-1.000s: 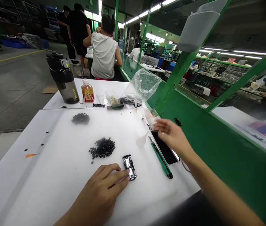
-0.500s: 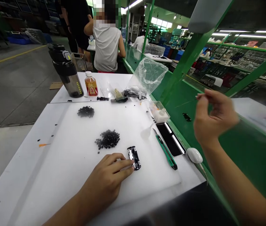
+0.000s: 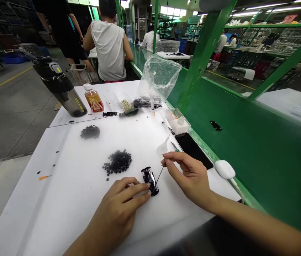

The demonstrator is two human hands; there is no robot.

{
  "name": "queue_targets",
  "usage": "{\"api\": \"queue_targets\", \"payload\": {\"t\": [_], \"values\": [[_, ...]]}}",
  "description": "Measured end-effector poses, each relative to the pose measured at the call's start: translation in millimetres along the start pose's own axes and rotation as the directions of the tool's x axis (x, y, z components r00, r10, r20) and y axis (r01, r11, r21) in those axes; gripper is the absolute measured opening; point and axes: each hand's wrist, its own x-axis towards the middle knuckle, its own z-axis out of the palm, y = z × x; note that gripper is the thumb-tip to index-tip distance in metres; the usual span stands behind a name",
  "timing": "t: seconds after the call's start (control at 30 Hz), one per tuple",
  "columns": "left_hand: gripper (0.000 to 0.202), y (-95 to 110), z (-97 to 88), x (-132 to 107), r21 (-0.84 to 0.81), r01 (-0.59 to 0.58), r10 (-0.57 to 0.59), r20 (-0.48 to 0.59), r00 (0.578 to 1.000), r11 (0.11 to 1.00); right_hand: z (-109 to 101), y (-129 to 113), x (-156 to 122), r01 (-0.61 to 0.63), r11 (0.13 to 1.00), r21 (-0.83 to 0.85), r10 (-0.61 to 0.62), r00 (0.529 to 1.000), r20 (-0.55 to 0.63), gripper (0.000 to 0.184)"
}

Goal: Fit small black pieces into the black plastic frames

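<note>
Left hand [image 3: 121,209] grips a black part [image 3: 149,180], pressing it to the mat [image 3: 73,185]. Right hand [image 3: 190,174], at its three o'clock, pinches a thin pin [image 3: 160,174]; a light, braced touch seems best.

factory assembly hall, green workbench frames [image 3: 201,53], seated workers [image 3: 109,46]
</note>
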Motion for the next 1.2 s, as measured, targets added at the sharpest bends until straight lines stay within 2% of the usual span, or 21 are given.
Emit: {"api": "queue_targets", "payload": {"t": [0.2, 0.37, 0.5, 0.6, 0.7, 0.77, 0.83, 0.9, 1.03, 1.2], "values": [[0.055, -1.2, 2.3, -4.6, -0.021, 0.004, -0.004, 0.012, 1.0, 1.0, 3.6, 5.1, -4.9, -0.02, 1.0, -0.007, 0.02, 0.999, 0.037, 0.013], [0.052, 0.3, 2.4, -2.9, -0.038, 0.019, -0.019, -0.001, 1.0, 0.999, 0.4, -2.4, 0.8, -0.014, 1.0, 0.003, 0.013, 1.0, 0.006, 0.013], [0.046, 2.9, 4.1, -1.4, -0.013, 0.0, -0.001, -0.041, 0.999, 1.0, -11.7, -16.7, 14.8, 0.093, 0.995, -0.034, -0.096, 0.99, -0.103, 0.015], [0.041, 4.8, 3.5, 0.4, 0.03, -0.027, 0.029, -0.077, 0.997, 0.999, -30.3, -17.2, 30.6, 0.18, 0.969, -0.172, -0.217, 0.948, -0.232, 0.014], [0.039, 5.1, 2.2, 2.1, 0.074, -0.069, 0.075, -0.076, 0.994, 0.995, -55.2, -6.9, 52.6, 0.183, 0.893, -0.412, -0.314, 0.908, -0.278, 0.016], [0.039, 4.3, 2.6, 1.9, 0.104, -0.09, 0.099, -0.09, 0.991, 0.99, -70.9, 1.5, 71.0, 0.176, 0.765, -0.62, -0.395, 0.888, -0.235, 0.016], [0.039, 3.5, 3.8, 0.7, 0.129, -0.082, 0.097, -0.118, 0.988, 0.988, -82.4, 8.2, 90.3, 0.19, 0.638, -0.746, -0.464, 0.868, -0.175, 0.018], [0.041, 3.3, 4.4, -0.3, 0.142, -0.063, 0.082, -0.135, 0.987, 0.988, -89.2, 13.1, 108.1, 0.219, 0.583, -0.782, -0.512, 0.847, -0.144, 0.02], [0.04, 5.1, 1.9, 0.8, 0.174, -0.058, 0.072, -0.074, 0.995, 0.983, -93.1, 25.8, 132.3, 0.25, 0.536, -0.806, -0.558, 0.822, -0.116, 0.024], [0.043, 7.6, 0.1, 2.1, 0.133, -0.043, 0.056, -0.098, 0.994, 0.99, -92.4, 48.4, 136.2, 0.309, 0.469, -0.827, -0.534, 0.845, 0.013, 0.026]]}}
